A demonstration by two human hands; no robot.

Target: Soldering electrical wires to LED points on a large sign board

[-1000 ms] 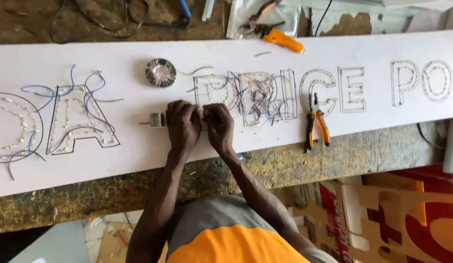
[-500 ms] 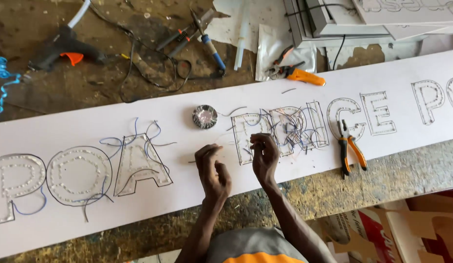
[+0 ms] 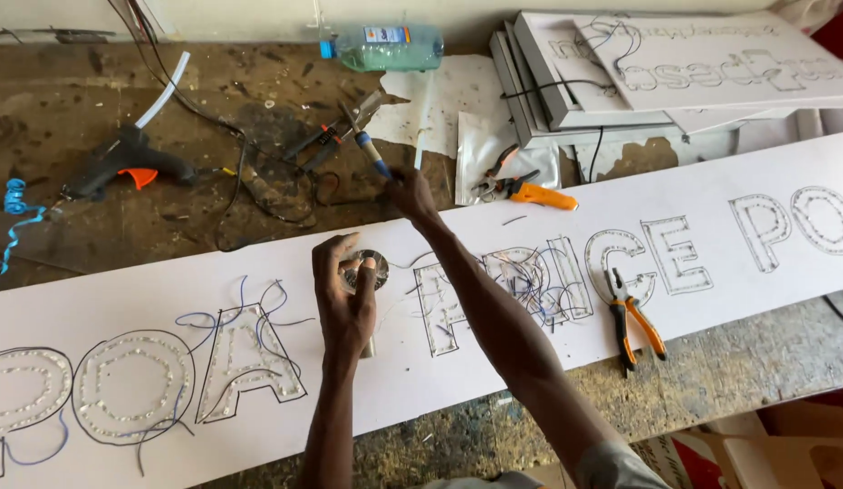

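While reaching far across the workbench (image 3: pixel 68 100), meets the near end of the blue-handled soldering iron (image 3: pixel 370 152) with the gathered fingertips of the right hand (image 3: pixel 410 190); cannot tell through the blur whether the grip has closed. Lies slanted on the dark, stained wood just beyond the far edge of the white sign board (image 3: pixel 765 172), metal tip pointing away, among loose black cables and a second red-handled tool. Looks, as a judgement, like the pick-up step of wiring work. Calls next for a firm hold on the blue handle, well clear of the tip, and a lift free of the cables.

Keeps the left hand (image 3: pixel 344 303) above the board's middle, fingers curled together just over a solder spool (image 3: pixel 374 270); cannot tell what they pinch.

Shows on the board outlined letters studded with small lights, blue and thin dark wires tangled over several. Leaves orange-handled pliers (image 3: pixel 634 319) on the board to the right, orange-handled cutters (image 3: pixel 530 192) beyond its far edge, a black glue gun (image 3: pixel 122 167) far left, a plastic bottle (image 3: pixel 385 47) at the wall, stacked sign panels (image 3: pixel 675 68) far right.
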